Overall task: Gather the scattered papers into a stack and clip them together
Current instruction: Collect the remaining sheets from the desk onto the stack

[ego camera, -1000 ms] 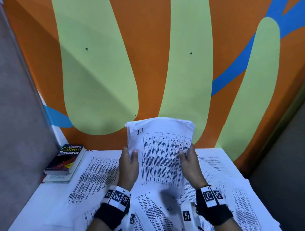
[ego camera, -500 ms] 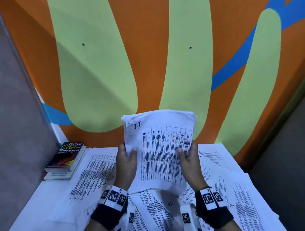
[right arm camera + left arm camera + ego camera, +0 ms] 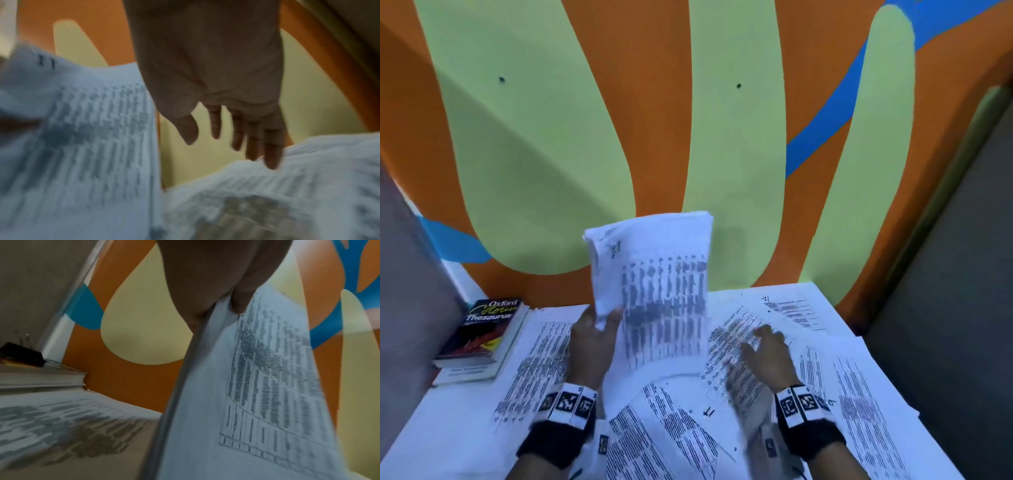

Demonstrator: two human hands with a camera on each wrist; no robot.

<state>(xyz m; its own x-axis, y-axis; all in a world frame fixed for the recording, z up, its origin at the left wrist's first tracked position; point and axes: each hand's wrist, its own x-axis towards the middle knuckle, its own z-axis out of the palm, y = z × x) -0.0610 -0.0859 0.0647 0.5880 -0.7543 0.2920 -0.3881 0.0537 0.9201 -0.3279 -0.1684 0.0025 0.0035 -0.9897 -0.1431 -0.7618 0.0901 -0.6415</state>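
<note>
A: Step? Quick.

B: Mid-gather, I'd say. My left hand (image 3: 592,337) grips the stack (image 3: 654,294) by its left edge, thumb pinching the front, and holds it upright over the table (image 3: 448,421). My right hand (image 3: 765,356) is released, fingers (image 3: 271,151) spread and straight, low over a loose sheet (image 3: 729,342) just right of the stack. Too blurred to say whether it touches.

A: What does the next move need?

B: Probably a flat press and slide to lift one thin sheet off the ones beneath it, then tucking it in with edges square. No clipping yet, I'd guess; plenty of sheets lie around, overlapping. I can't pick out a clip for certain.

A: Materials?

B: White printed paper with dense tables, thin and floppy; the stack bows along its top. Smooth white tabletop. A glossy thesaurus (image 3: 489,325) lies far left on another book.
</note>
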